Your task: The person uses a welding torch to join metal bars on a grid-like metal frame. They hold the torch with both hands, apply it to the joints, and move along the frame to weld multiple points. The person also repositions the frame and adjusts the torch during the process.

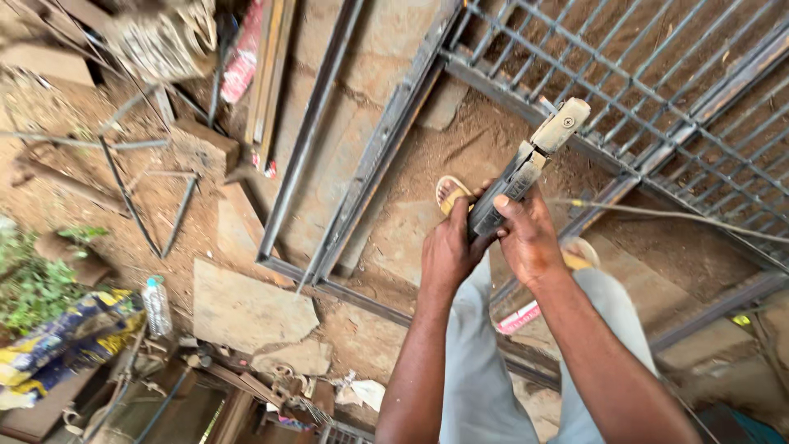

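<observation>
Both my hands grip one dark, elongated power tool with a beige head that points up and to the right. My left hand wraps the tool's lower end. My right hand clasps its body from the right side. A thin cable runs off to the right from near the tool. Below the hands are my grey trousers and a foot in a yellow sandal on the dirt. The tool's head hangs over the edge of a barred metal gate lying flat.
A rectangular steel frame lies on stone slabs and dirt left of the hands. Loose rods and scrap are scattered at the upper left. A plastic bottle, patterned cloth and a cluttered bench sit at the lower left.
</observation>
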